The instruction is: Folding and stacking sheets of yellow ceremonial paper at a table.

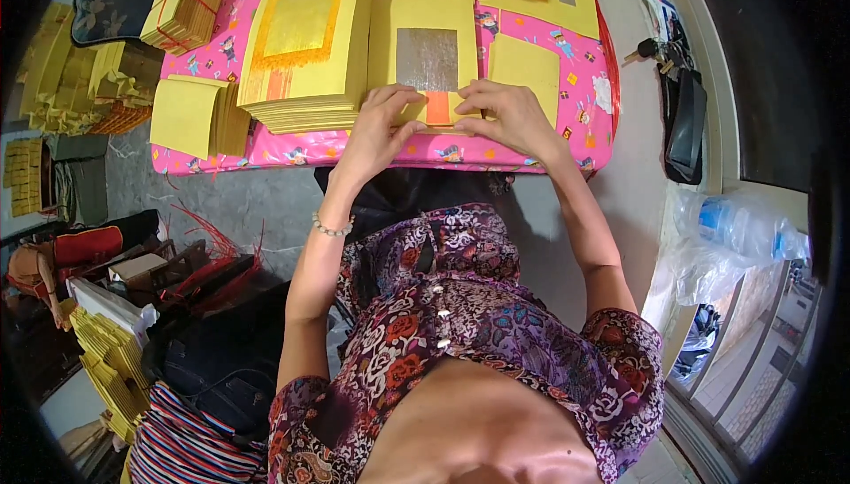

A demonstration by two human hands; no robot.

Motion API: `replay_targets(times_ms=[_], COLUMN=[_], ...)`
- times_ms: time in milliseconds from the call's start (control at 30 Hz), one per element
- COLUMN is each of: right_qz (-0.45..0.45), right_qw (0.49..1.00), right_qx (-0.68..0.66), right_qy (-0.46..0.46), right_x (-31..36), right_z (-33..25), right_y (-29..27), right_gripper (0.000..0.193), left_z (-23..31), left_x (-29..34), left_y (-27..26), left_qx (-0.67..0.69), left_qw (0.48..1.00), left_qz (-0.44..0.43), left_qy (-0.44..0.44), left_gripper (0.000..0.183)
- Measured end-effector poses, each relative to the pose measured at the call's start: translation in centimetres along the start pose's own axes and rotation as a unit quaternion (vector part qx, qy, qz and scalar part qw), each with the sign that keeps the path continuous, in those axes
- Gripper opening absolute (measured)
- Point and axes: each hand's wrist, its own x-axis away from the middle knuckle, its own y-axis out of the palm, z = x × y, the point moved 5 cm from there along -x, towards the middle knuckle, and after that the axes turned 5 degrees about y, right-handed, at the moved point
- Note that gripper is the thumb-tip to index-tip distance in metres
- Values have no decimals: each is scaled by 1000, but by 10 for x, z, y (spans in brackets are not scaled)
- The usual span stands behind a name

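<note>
Left hand [382, 121]: pinching sheet [427, 54], seemingly steadying
Right hand [513, 116]: pinching likewise
Stack [305, 46]: sitting left of fingers (handy, probably)

At twelve o'clock, the yellow paper sheet [425, 13] looks matt, its silver patch [427, 59] metallic and streaky. At eleven o'clock, the paper stack [257, 59] is matt, with a shinier gold square [301, 22]. The pink plastic cover [292, 149] beneath them is smooth and glossy. At three o'clock, a clear plastic bag [699, 263] looks crinkled and shiny.
</note>
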Motion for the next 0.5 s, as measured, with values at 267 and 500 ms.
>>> replay_targets(times_ms=[267,500], right_qz=[11,119], right_qw=[1000,992], right_qx=[14,-41], right_qy=[-5,-1], right_x=[-2,-5], right_z=[-3,-17], right_y=[0,-15], right_gripper=[19,28], left_z=[18,19], left_x=[-7,-14], left_y=[0,9], left_qx=[-44,-214], left_qw=[999,973], left_qz=[-2,57], left_qy=[16,59], left_gripper=[37,48])
